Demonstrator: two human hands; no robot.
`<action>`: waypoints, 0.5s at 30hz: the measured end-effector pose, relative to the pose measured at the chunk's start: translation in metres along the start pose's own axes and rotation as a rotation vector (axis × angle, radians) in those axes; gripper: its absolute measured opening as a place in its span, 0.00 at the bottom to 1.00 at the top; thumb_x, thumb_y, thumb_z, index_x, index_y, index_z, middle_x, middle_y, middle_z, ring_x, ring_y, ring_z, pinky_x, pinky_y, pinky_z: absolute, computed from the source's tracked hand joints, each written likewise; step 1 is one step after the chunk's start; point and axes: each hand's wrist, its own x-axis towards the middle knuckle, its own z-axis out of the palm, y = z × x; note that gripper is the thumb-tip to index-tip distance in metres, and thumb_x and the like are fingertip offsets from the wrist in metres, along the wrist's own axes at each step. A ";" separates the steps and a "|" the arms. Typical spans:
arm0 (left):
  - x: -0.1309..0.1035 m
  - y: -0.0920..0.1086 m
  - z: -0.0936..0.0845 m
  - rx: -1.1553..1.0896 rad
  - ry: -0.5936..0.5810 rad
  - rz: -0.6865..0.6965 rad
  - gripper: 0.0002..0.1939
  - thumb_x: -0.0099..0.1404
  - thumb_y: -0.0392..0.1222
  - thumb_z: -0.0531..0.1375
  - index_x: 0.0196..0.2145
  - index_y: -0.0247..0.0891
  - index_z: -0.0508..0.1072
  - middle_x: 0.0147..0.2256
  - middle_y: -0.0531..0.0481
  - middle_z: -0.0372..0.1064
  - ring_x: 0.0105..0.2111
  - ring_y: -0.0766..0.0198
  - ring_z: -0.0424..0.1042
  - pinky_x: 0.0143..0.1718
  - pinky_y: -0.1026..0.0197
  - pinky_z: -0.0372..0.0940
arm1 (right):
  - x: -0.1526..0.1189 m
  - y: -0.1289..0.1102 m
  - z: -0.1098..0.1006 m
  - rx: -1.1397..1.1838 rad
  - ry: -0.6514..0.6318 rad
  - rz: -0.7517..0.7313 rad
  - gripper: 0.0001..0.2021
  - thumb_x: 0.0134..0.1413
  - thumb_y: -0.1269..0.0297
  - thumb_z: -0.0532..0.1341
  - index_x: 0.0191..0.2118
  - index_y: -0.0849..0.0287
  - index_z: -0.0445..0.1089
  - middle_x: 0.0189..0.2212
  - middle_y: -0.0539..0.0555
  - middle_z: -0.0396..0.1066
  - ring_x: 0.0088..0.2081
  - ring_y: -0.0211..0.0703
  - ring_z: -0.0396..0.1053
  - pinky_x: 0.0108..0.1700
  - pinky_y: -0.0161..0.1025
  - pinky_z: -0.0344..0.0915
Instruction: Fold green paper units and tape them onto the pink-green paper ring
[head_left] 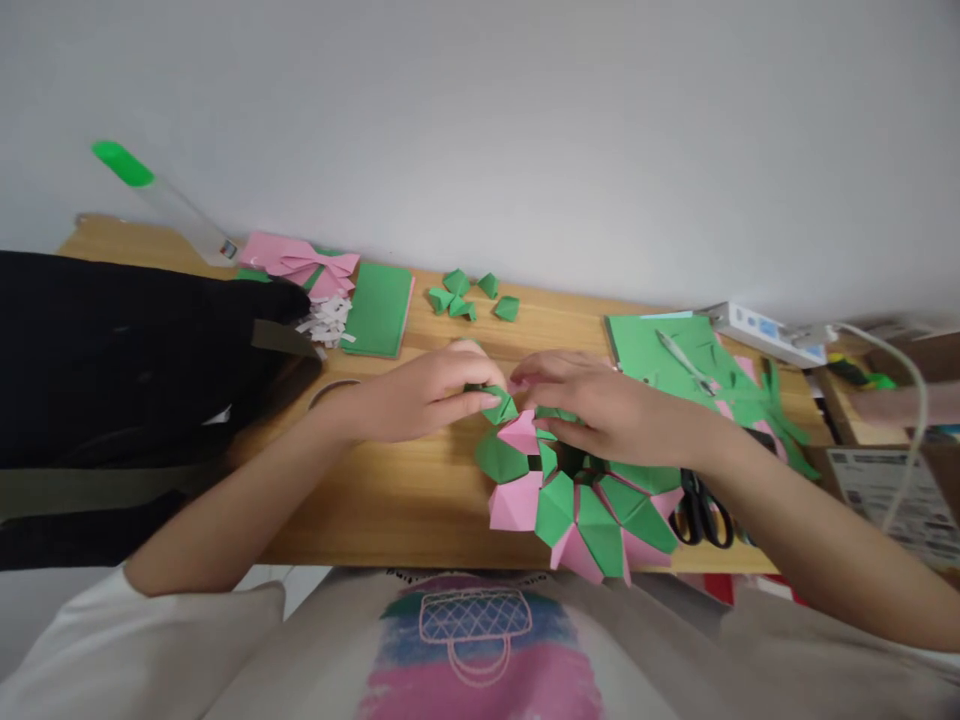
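Note:
Between the thumb and fingers of my left hand (442, 390) is a green folded paper piece (501, 405), held against the left rim of a pink and green folded-paper ring (600, 520). The ring is built of pointed paper pieces around a dark central hole and rests at the table's front edge. My right hand (592, 400) grips its far side, thumb near the inner opening and fingers over the back. The right fingertips are partly hidden by the paper. Several loose green folded pieces (459, 290) lie behind my hands.
A green paper stack (379, 310), pink bow-shaped paper (315, 268) and white scraps (328, 322) lie at the back left, beside a black bag (135, 370). On the right are green sheets (652, 350), black-handled scissors (703, 515) and a power strip (765, 330).

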 end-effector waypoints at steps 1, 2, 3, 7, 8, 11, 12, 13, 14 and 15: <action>0.002 -0.001 -0.002 -0.007 -0.029 0.000 0.10 0.70 0.41 0.51 0.37 0.38 0.72 0.36 0.49 0.71 0.40 0.60 0.66 0.45 0.59 0.60 | 0.000 0.000 0.001 0.006 0.000 0.000 0.10 0.61 0.72 0.55 0.44 0.60 0.72 0.52 0.62 0.68 0.55 0.53 0.65 0.56 0.54 0.62; 0.003 -0.003 -0.003 -0.015 -0.054 0.001 0.10 0.70 0.40 0.52 0.37 0.38 0.72 0.36 0.48 0.71 0.41 0.60 0.66 0.45 0.59 0.60 | 0.000 0.000 0.001 0.014 0.000 -0.002 0.11 0.62 0.73 0.54 0.45 0.61 0.72 0.52 0.62 0.68 0.55 0.53 0.66 0.56 0.54 0.62; 0.004 -0.004 -0.003 -0.024 -0.075 0.005 0.10 0.70 0.40 0.52 0.37 0.38 0.72 0.36 0.48 0.71 0.42 0.60 0.66 0.46 0.59 0.60 | 0.000 0.000 0.002 0.022 0.002 -0.005 0.11 0.62 0.73 0.54 0.45 0.61 0.72 0.51 0.62 0.68 0.54 0.53 0.66 0.56 0.53 0.62; 0.006 -0.011 -0.001 -0.049 -0.100 0.028 0.11 0.71 0.42 0.51 0.38 0.38 0.72 0.36 0.47 0.72 0.42 0.59 0.66 0.46 0.59 0.60 | 0.001 0.002 0.004 0.051 0.012 -0.019 0.11 0.62 0.73 0.54 0.45 0.61 0.72 0.51 0.62 0.68 0.53 0.52 0.66 0.55 0.53 0.62; 0.006 -0.012 -0.001 -0.052 -0.100 0.029 0.11 0.72 0.42 0.51 0.38 0.38 0.72 0.36 0.47 0.72 0.42 0.59 0.66 0.46 0.59 0.60 | 0.001 0.002 0.005 0.056 0.014 -0.021 0.11 0.62 0.73 0.54 0.44 0.61 0.72 0.51 0.62 0.68 0.53 0.52 0.65 0.55 0.53 0.63; 0.007 -0.013 -0.001 -0.057 -0.103 0.012 0.11 0.72 0.43 0.52 0.38 0.38 0.72 0.36 0.47 0.72 0.42 0.59 0.67 0.46 0.59 0.60 | 0.000 0.002 0.005 0.066 0.013 -0.017 0.11 0.61 0.74 0.54 0.44 0.61 0.72 0.50 0.62 0.68 0.53 0.52 0.65 0.54 0.53 0.63; 0.007 -0.013 -0.002 -0.057 -0.105 0.005 0.11 0.72 0.43 0.51 0.38 0.38 0.72 0.36 0.48 0.72 0.42 0.59 0.67 0.46 0.59 0.61 | 0.000 0.002 0.005 0.069 0.014 -0.016 0.11 0.61 0.74 0.54 0.44 0.61 0.72 0.50 0.62 0.68 0.53 0.52 0.65 0.54 0.53 0.63; 0.007 -0.013 -0.002 -0.056 -0.107 0.000 0.11 0.72 0.43 0.51 0.38 0.39 0.72 0.37 0.48 0.72 0.43 0.59 0.67 0.46 0.59 0.61 | -0.001 0.002 0.005 0.072 0.012 -0.013 0.11 0.61 0.74 0.54 0.44 0.61 0.72 0.50 0.62 0.68 0.53 0.52 0.65 0.54 0.53 0.63; 0.007 -0.013 -0.003 -0.053 -0.109 -0.002 0.11 0.72 0.43 0.51 0.38 0.39 0.72 0.37 0.48 0.72 0.43 0.59 0.67 0.46 0.59 0.61 | -0.001 0.002 0.005 0.075 0.011 -0.012 0.11 0.61 0.74 0.54 0.44 0.60 0.72 0.50 0.61 0.68 0.53 0.52 0.66 0.54 0.54 0.63; 0.007 -0.013 -0.003 -0.051 -0.108 -0.001 0.11 0.72 0.43 0.51 0.38 0.39 0.72 0.37 0.48 0.72 0.42 0.59 0.67 0.46 0.58 0.61 | -0.001 0.002 0.005 0.078 0.011 -0.010 0.11 0.61 0.74 0.54 0.44 0.59 0.71 0.50 0.61 0.68 0.53 0.52 0.66 0.54 0.54 0.63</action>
